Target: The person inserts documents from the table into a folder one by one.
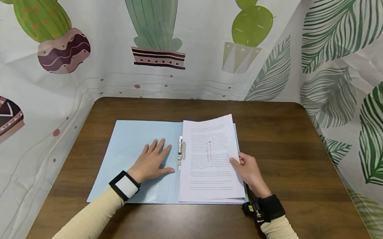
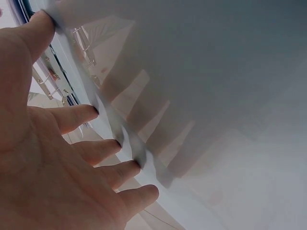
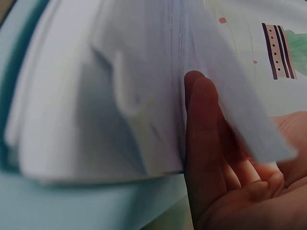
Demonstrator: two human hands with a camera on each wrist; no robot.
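A light blue ring binder [image 1: 126,139] lies spread flat, with a metal ring mechanism [image 1: 180,155] along its spine. On its right side sits a stack of printed paper sheets [image 1: 207,176]. My left hand [image 1: 151,163] rests on the bare left cover, fingers spread and straight; the left wrist view shows the fingertips [image 2: 109,145] at the glossy cover, which reflects them. With thumb and fingers, my right hand [image 1: 249,171] pinches the right edge of the upper paper. In the right wrist view a lifted sheet [image 3: 235,96] passes between thumb and fingers, with more pages curving beside it.
The binder lies on a dark brown wooden table [image 1: 283,140] with rounded corners. Behind the table and at its sides hangs a white cloth [image 1: 201,75] printed with cacti and leaves. A black strap [image 1: 270,208] with a small camera circles the right wrist.
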